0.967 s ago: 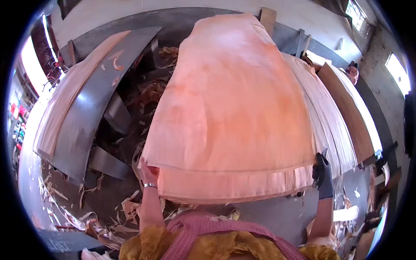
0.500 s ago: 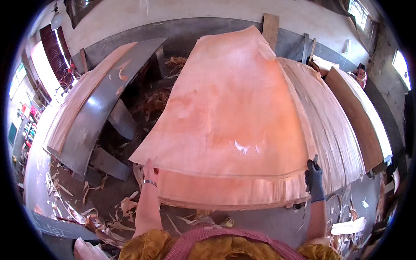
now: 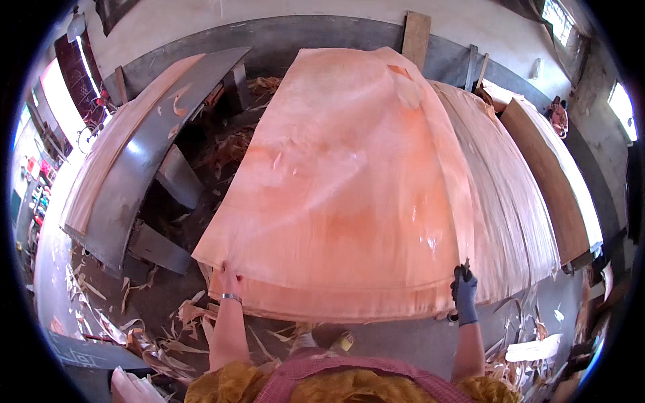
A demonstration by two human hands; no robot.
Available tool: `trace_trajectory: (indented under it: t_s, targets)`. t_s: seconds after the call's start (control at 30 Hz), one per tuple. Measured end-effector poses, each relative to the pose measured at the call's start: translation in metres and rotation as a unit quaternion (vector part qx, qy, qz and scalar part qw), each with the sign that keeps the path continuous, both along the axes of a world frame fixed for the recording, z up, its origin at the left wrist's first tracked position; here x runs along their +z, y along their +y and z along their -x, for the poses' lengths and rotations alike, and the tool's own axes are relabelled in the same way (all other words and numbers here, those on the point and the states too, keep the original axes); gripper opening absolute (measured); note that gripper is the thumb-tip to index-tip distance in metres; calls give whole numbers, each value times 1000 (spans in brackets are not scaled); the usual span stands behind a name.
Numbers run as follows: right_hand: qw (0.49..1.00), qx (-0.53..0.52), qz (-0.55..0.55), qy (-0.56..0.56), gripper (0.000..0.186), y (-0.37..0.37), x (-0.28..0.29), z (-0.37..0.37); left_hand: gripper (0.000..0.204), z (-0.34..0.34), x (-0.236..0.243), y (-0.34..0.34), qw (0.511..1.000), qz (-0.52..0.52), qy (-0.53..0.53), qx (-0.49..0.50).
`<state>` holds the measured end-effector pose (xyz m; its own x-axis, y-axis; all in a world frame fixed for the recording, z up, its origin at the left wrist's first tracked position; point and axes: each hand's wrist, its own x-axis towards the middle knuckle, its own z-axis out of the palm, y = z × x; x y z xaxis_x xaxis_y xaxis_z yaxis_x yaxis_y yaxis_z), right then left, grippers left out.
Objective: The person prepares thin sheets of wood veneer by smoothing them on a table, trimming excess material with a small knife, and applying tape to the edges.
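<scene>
A large pale orange wood veneer sheet [image 3: 342,188] lies over a stack of similar sheets [image 3: 316,302], its surface rippled, with a small split flap at the far right. My left hand [image 3: 228,282], bare with a metal band at the wrist, pinches the sheet's near edge at the left corner. Opposite it, my right hand [image 3: 463,292], in a dark grey glove, grips the near right corner; a small dark shape above its fingers is too small to make out. Wrinkled paler sheets [image 3: 504,208] show along the right side.
At left, a grey bench [image 3: 141,154] carries a narrow veneer strip [image 3: 114,141]. Veneer scraps [image 3: 188,316] litter the floor. A brown board [image 3: 544,181] lies at right, and a person [image 3: 557,117] is at the back right. A plank [image 3: 413,40] leans on the back wall.
The top sheet has slid toward me and somewhat left; its far edge sits lower in the view. My hands have moved down the view with it, my right hand also leftward.
</scene>
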<state>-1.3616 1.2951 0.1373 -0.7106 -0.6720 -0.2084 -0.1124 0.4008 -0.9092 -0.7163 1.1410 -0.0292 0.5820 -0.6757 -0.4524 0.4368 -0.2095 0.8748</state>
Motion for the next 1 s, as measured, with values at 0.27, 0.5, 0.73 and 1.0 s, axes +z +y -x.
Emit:
trace_trajectory:
  t_s: [0.27, 0.5, 0.73, 1.0]
  targets:
    - [998, -35, -1, -49, 19, 23, -63, 19, 27, 10, -19, 24, 999, -39, -29, -12]
    - [997, 11, 18, -67, 20, -35, -84, 14, 27, 4, -12, -24, 999, -25, -9, -19]
    - [997, -44, 15, -60, 19, 13, -106, 5, 30, 7, -46, 33, 994, -71, -75, 20]
    - [1000, 6, 12, -14, 21, -6, -75, 15, 25, 10, -20, 9, 1000, -10, 11, 14]
